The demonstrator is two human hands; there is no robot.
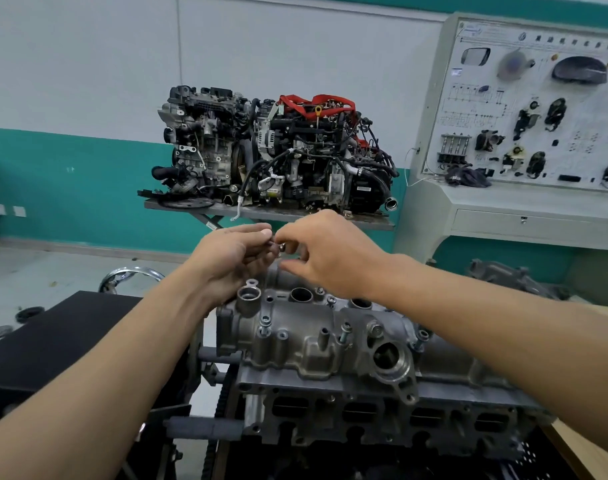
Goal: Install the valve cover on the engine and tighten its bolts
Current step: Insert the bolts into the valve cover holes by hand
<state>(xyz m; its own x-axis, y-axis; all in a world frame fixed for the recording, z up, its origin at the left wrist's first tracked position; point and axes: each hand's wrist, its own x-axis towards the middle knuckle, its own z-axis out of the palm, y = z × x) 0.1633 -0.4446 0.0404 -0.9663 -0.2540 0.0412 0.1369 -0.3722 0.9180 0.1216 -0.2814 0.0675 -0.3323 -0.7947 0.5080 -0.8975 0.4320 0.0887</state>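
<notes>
Soft, even light is filling the room; edges are bowing, the pale grey display board (538, 84) blurring.

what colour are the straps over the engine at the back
Red; the straps show best in the head view.
</notes>
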